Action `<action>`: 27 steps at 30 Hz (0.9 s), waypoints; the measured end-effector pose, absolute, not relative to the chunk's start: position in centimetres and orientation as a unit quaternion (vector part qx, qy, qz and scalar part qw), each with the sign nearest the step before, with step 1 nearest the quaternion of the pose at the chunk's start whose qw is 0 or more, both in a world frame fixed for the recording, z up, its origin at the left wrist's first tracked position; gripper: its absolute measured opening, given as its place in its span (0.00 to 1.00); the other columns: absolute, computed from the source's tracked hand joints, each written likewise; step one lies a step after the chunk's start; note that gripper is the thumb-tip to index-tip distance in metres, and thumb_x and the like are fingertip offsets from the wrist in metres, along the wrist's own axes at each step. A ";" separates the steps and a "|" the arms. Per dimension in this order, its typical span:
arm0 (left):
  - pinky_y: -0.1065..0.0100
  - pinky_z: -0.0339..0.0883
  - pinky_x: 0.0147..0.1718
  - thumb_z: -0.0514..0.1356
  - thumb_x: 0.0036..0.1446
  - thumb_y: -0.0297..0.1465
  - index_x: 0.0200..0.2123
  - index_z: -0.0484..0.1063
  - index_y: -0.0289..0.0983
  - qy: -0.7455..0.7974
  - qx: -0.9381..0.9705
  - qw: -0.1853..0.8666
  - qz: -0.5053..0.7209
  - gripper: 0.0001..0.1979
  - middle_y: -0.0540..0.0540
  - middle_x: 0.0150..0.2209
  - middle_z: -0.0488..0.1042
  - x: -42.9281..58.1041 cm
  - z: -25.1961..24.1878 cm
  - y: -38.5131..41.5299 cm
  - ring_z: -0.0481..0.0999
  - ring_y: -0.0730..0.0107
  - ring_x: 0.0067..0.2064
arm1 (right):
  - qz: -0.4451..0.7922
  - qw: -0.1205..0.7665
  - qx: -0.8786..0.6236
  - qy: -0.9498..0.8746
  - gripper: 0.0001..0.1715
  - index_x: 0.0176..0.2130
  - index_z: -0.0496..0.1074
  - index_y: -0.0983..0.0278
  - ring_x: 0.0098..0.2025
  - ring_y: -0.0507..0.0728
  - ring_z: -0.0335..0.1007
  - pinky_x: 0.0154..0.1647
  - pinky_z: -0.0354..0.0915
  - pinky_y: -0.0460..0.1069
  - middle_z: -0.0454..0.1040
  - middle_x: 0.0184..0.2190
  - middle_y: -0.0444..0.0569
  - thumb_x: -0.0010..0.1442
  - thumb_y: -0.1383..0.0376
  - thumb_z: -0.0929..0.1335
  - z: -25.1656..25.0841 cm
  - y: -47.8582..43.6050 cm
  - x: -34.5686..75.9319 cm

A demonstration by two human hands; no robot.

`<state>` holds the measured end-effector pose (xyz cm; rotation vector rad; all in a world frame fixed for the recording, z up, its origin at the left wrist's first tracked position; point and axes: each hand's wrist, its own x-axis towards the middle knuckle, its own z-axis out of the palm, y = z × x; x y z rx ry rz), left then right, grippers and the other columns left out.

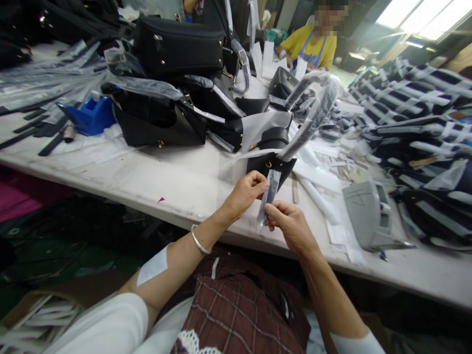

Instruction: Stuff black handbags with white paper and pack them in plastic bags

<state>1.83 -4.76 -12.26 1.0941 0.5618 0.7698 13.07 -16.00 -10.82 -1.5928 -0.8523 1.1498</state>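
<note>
My left hand (248,192) and my right hand (291,225) are close together above the table's front edge, both with closed fingers. Between them they pinch a short dark strap wrapped in clear plastic (272,189). The left fingers grip it along its left side, the right thumb and finger near its lower end. Right behind the strap stands a small black handbag (254,164) with gold fittings. Its tall handle (313,118), also covered in plastic, arches up to the right. Whether the strap's upper end is joined to the bag is unclear.
Black handbags (180,46) crowd the back, with plastic-covered straps (47,88) at left. A blue tape dispenser (90,117) stands left, a grey one (365,214) right. Wrapped black pieces (435,147) are heaped at right. A co-worker in yellow (313,46) sits across the table (177,182).
</note>
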 end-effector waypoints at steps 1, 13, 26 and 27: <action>0.73 0.66 0.32 0.61 0.58 0.37 0.35 0.66 0.36 0.254 0.524 0.726 0.366 0.11 0.53 0.30 0.68 1.5 -12.1 -5.0 0.69 0.76 0.30 | 0.479 0.504 -0.637 -0.334 0.21 0.26 0.74 0.64 0.22 0.50 0.64 0.23 0.61 0.46 0.72 0.20 0.45 0.52 0.50 0.75 -10.9 -15.9 12.6; 0.66 0.67 0.46 0.51 0.63 0.22 0.52 0.70 0.41 0.130 0.904 0.270 0.306 0.18 0.45 0.42 0.70 -5.1 -11.8 -6.7 0.70 0.67 0.44 | 0.518 0.544 -0.598 -0.280 0.26 0.23 0.69 0.64 0.17 0.47 0.56 0.17 0.53 0.43 0.64 0.16 0.39 0.45 0.47 0.77 -9.7 -14.9 11.3; 0.68 0.67 0.38 0.56 0.59 0.26 0.49 0.69 0.43 0.127 0.962 0.198 0.142 0.15 0.48 0.37 0.74 -4.6 -11.7 -6.9 0.74 0.66 0.36 | 0.464 0.522 -0.633 -0.335 0.25 0.20 0.69 0.64 0.16 0.47 0.54 0.16 0.52 0.44 0.64 0.14 0.41 0.51 0.48 0.74 -10.3 -14.6 11.9; 0.68 0.67 0.36 0.57 0.58 0.26 0.48 0.69 0.43 0.128 0.961 0.209 0.124 0.14 0.48 0.37 0.74 -4.6 -12.0 -7.3 0.74 0.66 0.35 | 0.455 0.531 -0.633 -0.333 0.24 0.20 0.69 0.64 0.16 0.47 0.54 0.16 0.52 0.44 0.64 0.14 0.41 0.52 0.49 0.74 -10.0 -14.5 11.7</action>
